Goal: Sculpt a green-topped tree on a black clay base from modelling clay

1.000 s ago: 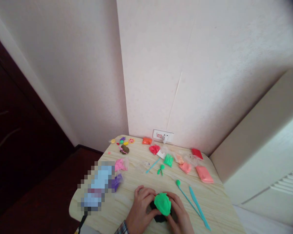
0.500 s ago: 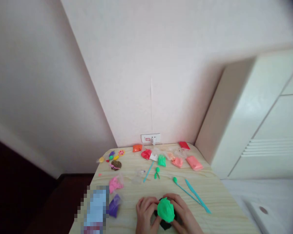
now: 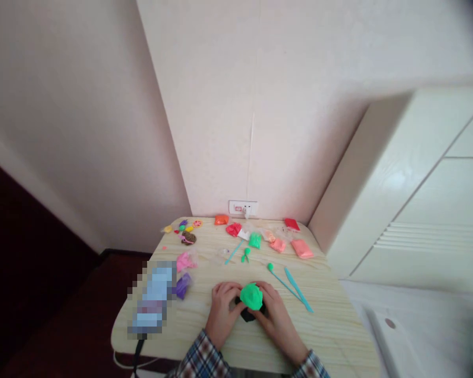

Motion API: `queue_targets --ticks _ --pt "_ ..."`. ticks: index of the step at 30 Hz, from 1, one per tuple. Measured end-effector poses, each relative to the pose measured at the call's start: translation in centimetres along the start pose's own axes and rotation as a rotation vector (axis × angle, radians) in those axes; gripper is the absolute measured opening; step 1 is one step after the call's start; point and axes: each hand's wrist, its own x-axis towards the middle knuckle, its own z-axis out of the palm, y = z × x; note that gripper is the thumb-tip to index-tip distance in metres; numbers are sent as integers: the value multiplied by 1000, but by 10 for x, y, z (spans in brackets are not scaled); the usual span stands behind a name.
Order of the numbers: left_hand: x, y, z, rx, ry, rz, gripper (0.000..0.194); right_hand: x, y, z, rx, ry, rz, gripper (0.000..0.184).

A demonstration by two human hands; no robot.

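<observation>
A bright green lump of clay (image 3: 251, 296) sits on top of a black piece (image 3: 247, 315) at the near middle of the light wooden table (image 3: 331, 325). My left hand (image 3: 223, 311) cups the lump from the left, fingers curled against it. On the other side my right hand (image 3: 274, 312) presses it in the same way. Both hands hold the green and black clay between them. Plaid sleeves show at my wrists.
Two teal modelling tools (image 3: 295, 283) lie right of my hands. Clay packets lie further back: pink (image 3: 184, 260), purple (image 3: 182, 285), red (image 3: 233, 229), green (image 3: 254, 240), salmon (image 3: 301, 249). Small clay figures (image 3: 188, 237) sit at the far left. A white cabinet (image 3: 410, 194) stands right.
The view has swung and pulled back, so the table and my sleeves show more fully. My hands stay closed around the green clay, kneading it in place.
</observation>
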Motion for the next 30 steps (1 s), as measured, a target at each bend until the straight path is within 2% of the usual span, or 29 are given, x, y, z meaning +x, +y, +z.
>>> queue_targets --ticks 6,13,17,22,30 --pt "1 0 6 -28 44 -14 4 4 0 -5 -9 -32 -49 31" --pt "0 -8 9 -33 43 74 5 7 3 -7 -31 -7 -78 25" --pt "-2 -8 7 -9 86 108 11 7 1 -9 -88 -12 -103 25" --pt "-6 -8 6 71 137 95 23 0 2 -11 -174 -42 -110 36" --pt "-21 0 -2 240 -29 187 29 -14 1 -24 -348 -210 -184 37"
